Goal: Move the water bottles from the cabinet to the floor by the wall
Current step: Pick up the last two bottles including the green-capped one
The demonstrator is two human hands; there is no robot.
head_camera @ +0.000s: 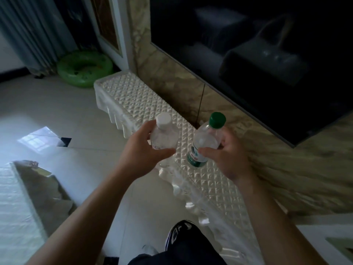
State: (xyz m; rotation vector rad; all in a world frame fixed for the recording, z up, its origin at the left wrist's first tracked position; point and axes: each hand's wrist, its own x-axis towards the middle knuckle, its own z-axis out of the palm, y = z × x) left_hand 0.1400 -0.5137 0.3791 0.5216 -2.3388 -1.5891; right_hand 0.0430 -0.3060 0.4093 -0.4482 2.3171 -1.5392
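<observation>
Two bottles in hand, one per side, both held above the low white cabinet [133, 96] that runs along the marble wall [172, 77]. Tiled floor [66, 111] opens to the left of the cabinet, and a dark TV screen [248, 54] is mounted on the wall above.

Left hand [141, 150] is wrapped around the white-capped bottle [164, 134], fingers closed on the body, cap up and leaning slightly away. Right hand [225, 159] is clamped on the green-capped bottle [204, 144] at label height, thumb across the front, long axis tilted with the cap up and to the right. The bottles are near each other but not touching.

Key relation: the target floor strip by the wall is past the far end of the cabinet, ahead and left, near the green ring [84, 67]. The left hand looks nearer to it. My read: both bottles stay roughly upright for the carry and get lowered base first.
</observation>
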